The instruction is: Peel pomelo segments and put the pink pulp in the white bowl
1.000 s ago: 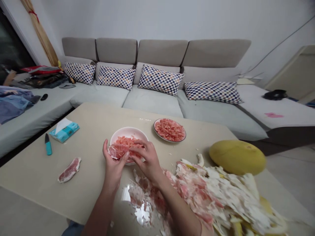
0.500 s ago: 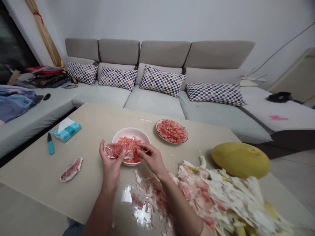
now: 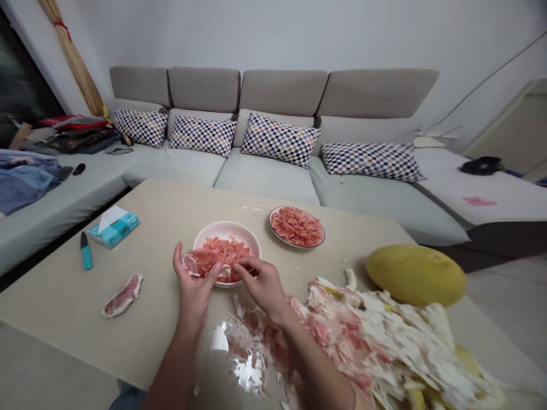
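Head view: left hand (image 3: 192,287) has its grip closed around a pink citrus segment (image 3: 200,261), thumb on the near side; right hand (image 3: 265,285) has thumb and fingertips bunched at the segment's white membrane, too small to tell if that grip is pinching anything; segment sits above the near-left rim of the white bowl (image 3: 226,229), probably so loose flesh and juice land on the pulp (image 3: 226,246) inside; dark-rimmed plate (image 3: 301,246) of pulp stands just beyond, seemingly parked clear of the elbows; spare segment (image 3: 123,296) lies on the counter (image 3: 158,267) left of the hands, likely for easy reach; knife (image 3: 86,253) beside tissue pack (image 3: 114,226), far left; peel heap (image 3: 397,330) and whole fruit (image 3: 414,274) on the right, apart from the bowl; pack's print illegible, no brand or label readable.
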A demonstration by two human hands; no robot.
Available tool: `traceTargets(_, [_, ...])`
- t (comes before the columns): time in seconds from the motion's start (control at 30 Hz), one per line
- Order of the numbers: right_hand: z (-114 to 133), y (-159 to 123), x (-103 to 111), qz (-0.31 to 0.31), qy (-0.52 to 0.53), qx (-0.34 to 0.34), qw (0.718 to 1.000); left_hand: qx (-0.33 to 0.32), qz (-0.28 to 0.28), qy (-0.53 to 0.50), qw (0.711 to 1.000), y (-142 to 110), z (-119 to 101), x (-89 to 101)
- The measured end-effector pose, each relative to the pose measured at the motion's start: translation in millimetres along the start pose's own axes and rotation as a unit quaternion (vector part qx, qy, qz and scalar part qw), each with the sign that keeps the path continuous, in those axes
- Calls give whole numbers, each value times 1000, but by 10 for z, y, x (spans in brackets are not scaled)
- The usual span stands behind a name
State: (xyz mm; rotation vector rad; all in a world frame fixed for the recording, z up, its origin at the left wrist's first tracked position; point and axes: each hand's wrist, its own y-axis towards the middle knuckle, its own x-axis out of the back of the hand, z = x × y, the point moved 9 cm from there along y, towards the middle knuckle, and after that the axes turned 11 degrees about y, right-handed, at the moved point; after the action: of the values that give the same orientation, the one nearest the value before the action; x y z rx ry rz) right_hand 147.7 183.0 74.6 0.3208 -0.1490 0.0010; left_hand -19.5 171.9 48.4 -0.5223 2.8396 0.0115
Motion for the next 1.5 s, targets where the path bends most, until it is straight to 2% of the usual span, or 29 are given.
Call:
traceTargets(0.1, [-37, 19, 14, 18, 7, -11, 1000, 0, 0, -5, 1000, 16, -1, 7])
traceTargets(0.17, [-50, 37, 70, 3, -6, -2, 1000, 0, -3, -10, 1000, 29, 9, 27])
traceTargets(0.27, [-67, 66, 161, -25, -28, 26, 999, 2, -10, -17, 1000, 46, 38, 72])
traceTargets(0.4, [-23, 84, 202, -35, -55, 78, 995, 14, 10, -27, 999, 46, 63, 56])
traceTargets(0.5, [-56, 87, 190, -33, -22, 30, 999, 24, 30, -29, 999, 21, 43, -2])
traceTargets(0.63, [-118, 57, 43, 22, 79, -72, 994, 26, 67, -20, 997, -31, -13, -107])
traceTargets(0.77, [-131, 34, -64, 65, 132, -98, 984, 27, 79, -13, 996, -61, -26, -140])
traceTargets(0.87, [-149, 54, -28, 46, 137, -74, 987, 22, 63, 3, 998, -59, -23, -101])
traceTargets(1.13, [-106, 95, 84, -1, 50, 5, 999, 10, 24, 32, 999, -7, -12, -1])
traceTargets(1.33, [-136, 67, -11, 50, 73, -32, 996, 17, 43, 31, 998, -25, -35, -36])
traceTargets(1.5, [-123, 69, 38, 24, 111, -25, 993, 27, 44, 23, 998, -42, -33, -51])
